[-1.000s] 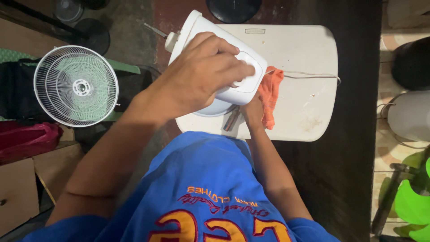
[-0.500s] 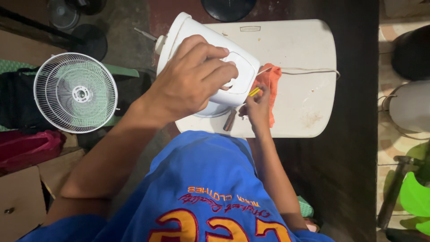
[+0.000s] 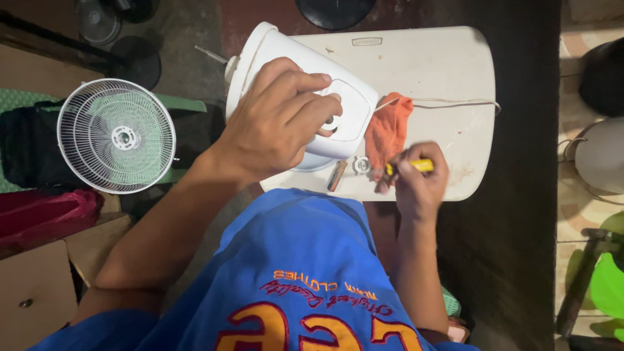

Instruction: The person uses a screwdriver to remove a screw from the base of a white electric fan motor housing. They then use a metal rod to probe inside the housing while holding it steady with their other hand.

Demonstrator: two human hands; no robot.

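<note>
The right hand [image 3: 419,185] is closed around a yellow tool [image 3: 416,166], low on the white counter [image 3: 448,71]. Just beside it lies an orange rag [image 3: 388,130]. Farther up, the left hand [image 3: 276,123] grips the white fan body [image 3: 292,65], tilted on the counter's left edge.

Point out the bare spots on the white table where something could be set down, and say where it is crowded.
The white table is bare across its far right part, beyond the cord and right of the white fan housing. A smaller patch lies at the right edge, beside the right hand. The near-left is crowded: left hand on the housing, orange cloth, small parts.
</note>
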